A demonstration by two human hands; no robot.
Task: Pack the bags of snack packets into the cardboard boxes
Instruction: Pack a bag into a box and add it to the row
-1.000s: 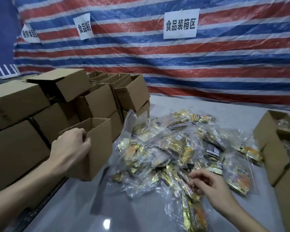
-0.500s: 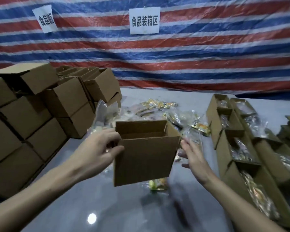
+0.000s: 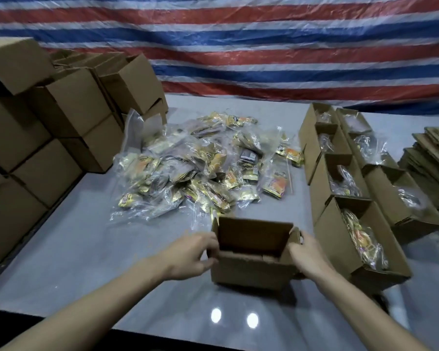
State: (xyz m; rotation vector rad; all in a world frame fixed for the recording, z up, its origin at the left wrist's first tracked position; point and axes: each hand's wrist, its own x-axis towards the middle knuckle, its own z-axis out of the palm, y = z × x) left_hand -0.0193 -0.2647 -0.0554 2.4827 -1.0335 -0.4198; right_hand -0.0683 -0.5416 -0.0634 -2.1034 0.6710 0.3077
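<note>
An empty open cardboard box [image 3: 251, 271] stands on the grey table [image 3: 86, 249] right in front of me. My left hand [image 3: 190, 257] grips its left side, fingers curled around the edge. My right hand [image 3: 308, 254] holds the right flap and side. Behind the box lies a heap of clear bags of snack packets [image 3: 200, 168], yellow and gold inside. To the right stand two rows of open boxes [image 3: 339, 224], each with a bag inside.
A stack of empty boxes [image 3: 49, 127] fills the left side of the table. Flattened cardboard [image 3: 430, 160] is piled at the far right. A striped red, white and blue tarpaulin [image 3: 264, 46] hangs behind the table.
My left hand took a box from the left stack, carried it to the middle and set it down on the table. My right hand left the bags and took the box's right side.
</note>
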